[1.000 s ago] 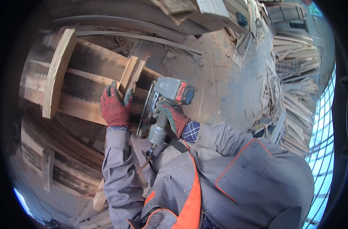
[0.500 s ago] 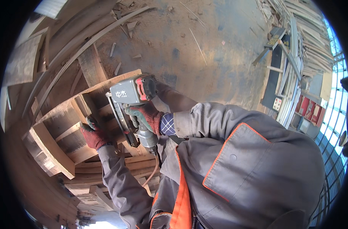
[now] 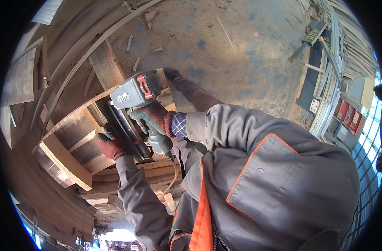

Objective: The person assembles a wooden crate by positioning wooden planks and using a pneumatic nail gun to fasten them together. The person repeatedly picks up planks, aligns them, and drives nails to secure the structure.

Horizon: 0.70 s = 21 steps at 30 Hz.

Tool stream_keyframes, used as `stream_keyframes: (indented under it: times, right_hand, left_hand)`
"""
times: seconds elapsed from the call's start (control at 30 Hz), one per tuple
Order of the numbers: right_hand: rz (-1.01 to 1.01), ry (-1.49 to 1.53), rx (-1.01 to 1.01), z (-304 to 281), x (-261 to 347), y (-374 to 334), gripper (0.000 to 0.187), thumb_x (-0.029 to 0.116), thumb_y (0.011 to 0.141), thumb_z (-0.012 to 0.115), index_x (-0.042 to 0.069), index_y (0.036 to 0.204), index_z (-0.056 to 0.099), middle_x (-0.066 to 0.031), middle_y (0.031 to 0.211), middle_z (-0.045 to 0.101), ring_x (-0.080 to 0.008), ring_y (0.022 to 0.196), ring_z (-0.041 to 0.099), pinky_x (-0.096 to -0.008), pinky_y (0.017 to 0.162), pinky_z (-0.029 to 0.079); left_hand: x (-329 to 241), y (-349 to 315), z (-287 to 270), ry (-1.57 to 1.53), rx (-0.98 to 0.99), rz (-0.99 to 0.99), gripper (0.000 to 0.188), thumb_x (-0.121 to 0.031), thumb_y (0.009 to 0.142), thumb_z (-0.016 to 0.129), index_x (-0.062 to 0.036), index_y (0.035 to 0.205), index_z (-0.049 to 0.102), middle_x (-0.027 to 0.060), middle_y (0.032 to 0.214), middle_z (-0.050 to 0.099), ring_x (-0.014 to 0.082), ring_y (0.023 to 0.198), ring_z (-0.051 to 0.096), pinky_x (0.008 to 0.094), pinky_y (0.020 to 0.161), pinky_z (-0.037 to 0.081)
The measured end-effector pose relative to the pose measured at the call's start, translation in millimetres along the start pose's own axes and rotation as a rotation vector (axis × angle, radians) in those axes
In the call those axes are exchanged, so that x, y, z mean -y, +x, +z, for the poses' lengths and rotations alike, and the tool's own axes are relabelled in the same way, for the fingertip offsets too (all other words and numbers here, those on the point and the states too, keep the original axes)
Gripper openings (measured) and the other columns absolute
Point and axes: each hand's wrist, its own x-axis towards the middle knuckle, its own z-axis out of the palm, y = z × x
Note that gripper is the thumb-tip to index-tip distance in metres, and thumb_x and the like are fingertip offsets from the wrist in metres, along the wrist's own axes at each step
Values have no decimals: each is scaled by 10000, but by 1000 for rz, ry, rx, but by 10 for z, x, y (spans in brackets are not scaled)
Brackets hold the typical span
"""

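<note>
My right hand (image 3: 152,118), in a red and dark green work glove, is wrapped round the handle of a grey and red pneumatic nail gun (image 3: 130,95). The gun's long magazine (image 3: 126,129) slants down over a wooden frame (image 3: 67,161) built of boards with cross pieces. In the same kind of glove, my left hand (image 3: 113,143) is closed at the lower end of a wooden slat (image 3: 93,118) inside the frame, just left of the magazine. The gun's body and magazine hide its nose and the wood beneath.
An air hose (image 3: 172,180) hangs from the gun's handle. More boards (image 3: 128,176) lie stacked under the frame. Wood scraps (image 3: 136,63) litter the dusty floor (image 3: 207,54). Long strips of wood (image 3: 356,54) are piled at the far right, beside a red box (image 3: 349,116).
The nail gun has moved down and in over the frame, closer to my left hand, and its body has tilted. My left hand stays at the slat. The whole view has shifted slightly.
</note>
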Motion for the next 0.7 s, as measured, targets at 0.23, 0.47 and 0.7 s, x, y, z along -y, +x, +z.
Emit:
stream_keyframes:
  times: [0.23,0.47,0.7]
  right_hand:
    - [-17,-155,-25,39,56,-2,152,179,908,698,40,939,642,-54,607,579,-169,410,526,-315,377,441]
    - [46,-161,-70,58,78,9,130,151,893,694,43,855,632,-60,597,575,-178,399,526,-322,366,437]
    - [69,3,-74,7,-37,-130,142,183,917,712,57,954,658,-51,625,590,-165,411,526,-314,375,422]
  left_hand:
    - [-25,2,-36,-25,51,-26,684,-463,975,583,-61,1507,431,209,1418,581,403,1260,587,464,1035,481]
    - [-35,-46,-48,-139,35,-33,694,-512,982,562,-37,1479,471,209,1443,563,387,1314,551,438,1067,465]
    - [-31,7,-24,-68,43,-45,688,-522,989,540,-51,1485,471,191,1448,567,384,1285,577,442,1045,478]
